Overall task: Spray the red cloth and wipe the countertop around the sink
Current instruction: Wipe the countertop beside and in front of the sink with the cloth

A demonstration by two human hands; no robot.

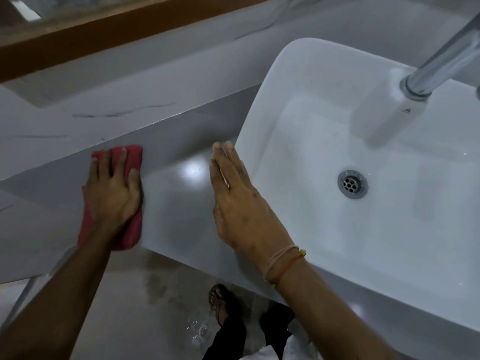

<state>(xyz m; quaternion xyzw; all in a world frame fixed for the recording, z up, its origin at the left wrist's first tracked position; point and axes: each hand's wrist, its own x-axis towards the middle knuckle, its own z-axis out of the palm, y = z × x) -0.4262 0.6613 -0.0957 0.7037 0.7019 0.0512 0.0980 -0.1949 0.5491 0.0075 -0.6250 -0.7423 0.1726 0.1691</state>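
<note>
The red cloth (133, 162) lies flat on the grey countertop (181, 203), left of the white rectangular sink (259, 105). My left hand (111, 188) presses down on the cloth with fingers spread, covering its middle. My right hand (239, 196) rests flat on the countertop, fingers together and straight, right beside the sink's left rim and holding nothing. No spray bottle is in view.
A chrome tap (441, 61) reaches over the basin from the upper right, above the drain (352, 183). A marble-patterned backsplash (78, 126) rises behind the counter under a brown mirror frame (104, 29). Below the counter's front edge are wet floor tiles (155, 307) and my sandalled foot (219, 300).
</note>
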